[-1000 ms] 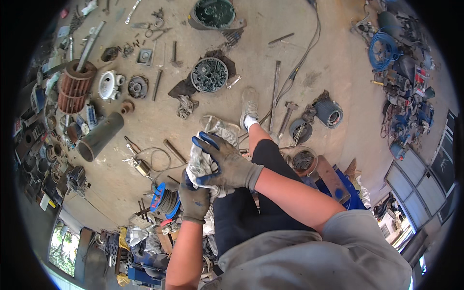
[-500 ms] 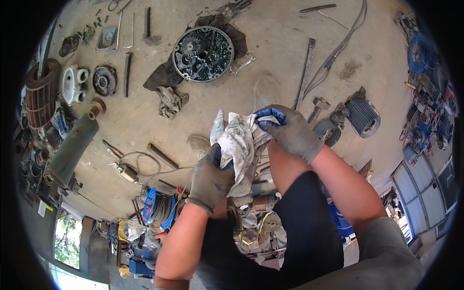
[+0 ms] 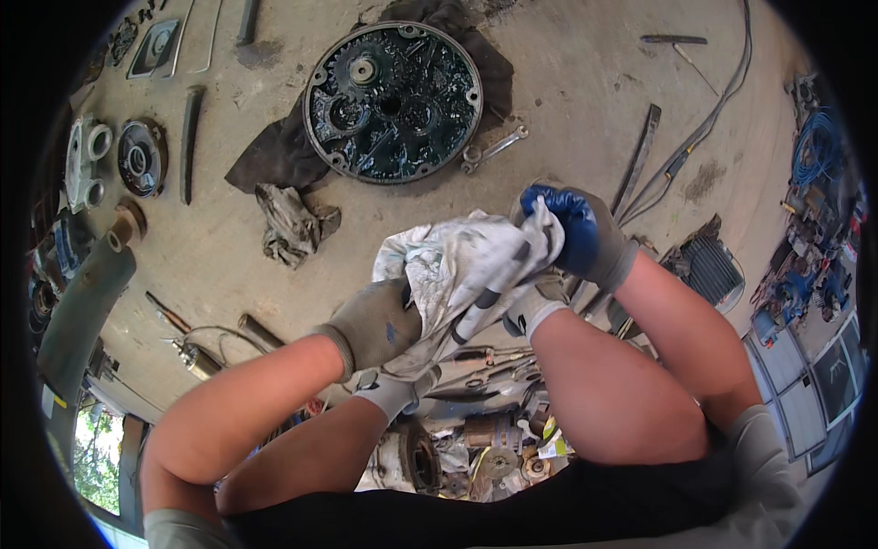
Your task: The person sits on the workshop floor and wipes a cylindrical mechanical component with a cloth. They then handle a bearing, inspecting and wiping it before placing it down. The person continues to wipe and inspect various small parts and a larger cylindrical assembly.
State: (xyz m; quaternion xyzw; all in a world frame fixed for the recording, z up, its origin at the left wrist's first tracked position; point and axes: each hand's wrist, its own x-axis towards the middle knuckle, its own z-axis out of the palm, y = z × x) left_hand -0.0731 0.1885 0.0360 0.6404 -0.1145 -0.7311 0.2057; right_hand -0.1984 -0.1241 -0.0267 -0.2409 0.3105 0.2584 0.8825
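A stained white cloth rag [image 3: 466,261] is stretched between my gloved hands above the floor. My left hand [image 3: 380,320], in a grey glove, is closed on the rag's near left side; its fingertips are hidden by the fabric. In a grey glove with a blue coated palm, my right hand [image 3: 585,229] grips the rag's right end with bent fingers. Beyond the rag lies a round gear housing cover [image 3: 430,151], dark green and oily, with a toothed gear [image 3: 366,69] in its upper left part. It rests on a dark cloth [image 3: 279,151].
Right of the housing lies a wrench [image 3: 496,149]. A crumpled dirty rag [image 3: 294,224] is left of my hands. A flat bar [image 3: 637,157] and a cable [image 3: 704,128] lie to the right, near a finned motor casing [image 3: 712,273]. Flanged parts [image 3: 144,157] and a long pipe [image 3: 80,297] stand left.
The rag has gone from bunched to spread out between my hands. My hands have moved apart, the right one outward. The view has come closer to the gear housing.
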